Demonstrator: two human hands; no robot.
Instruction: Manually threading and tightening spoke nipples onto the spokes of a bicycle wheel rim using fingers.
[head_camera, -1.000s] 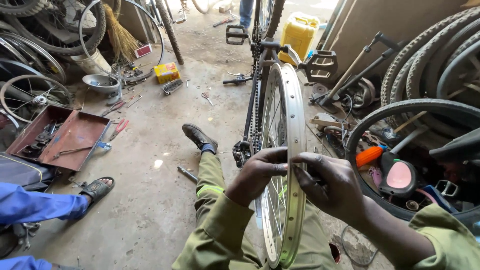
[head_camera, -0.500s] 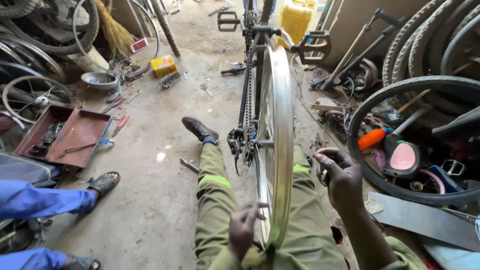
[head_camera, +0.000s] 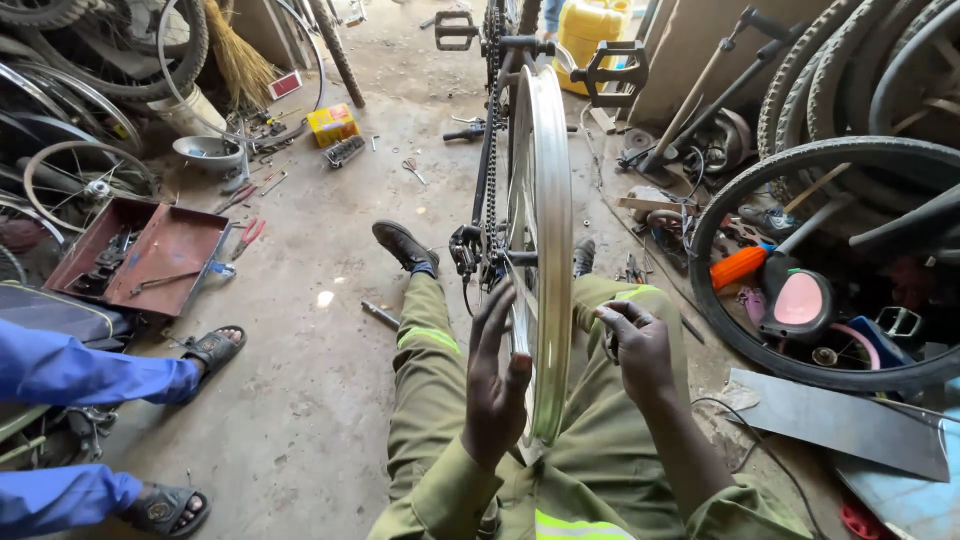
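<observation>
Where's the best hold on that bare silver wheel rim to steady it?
Probably the near lower arc of the silver rim, from both sides. It stands upright, edge-on between the legs; the chain crowds the hub. The left hand lies open-fingered against its left face; the right hand is apart, curled, contents unclear.

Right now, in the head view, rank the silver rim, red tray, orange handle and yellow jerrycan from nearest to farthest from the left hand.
1. Silver rim, touching the left hand.
2. Orange handle, to the right.
3. Red tray, far left.
4. Yellow jerrycan, top, behind the bicycle.
</observation>
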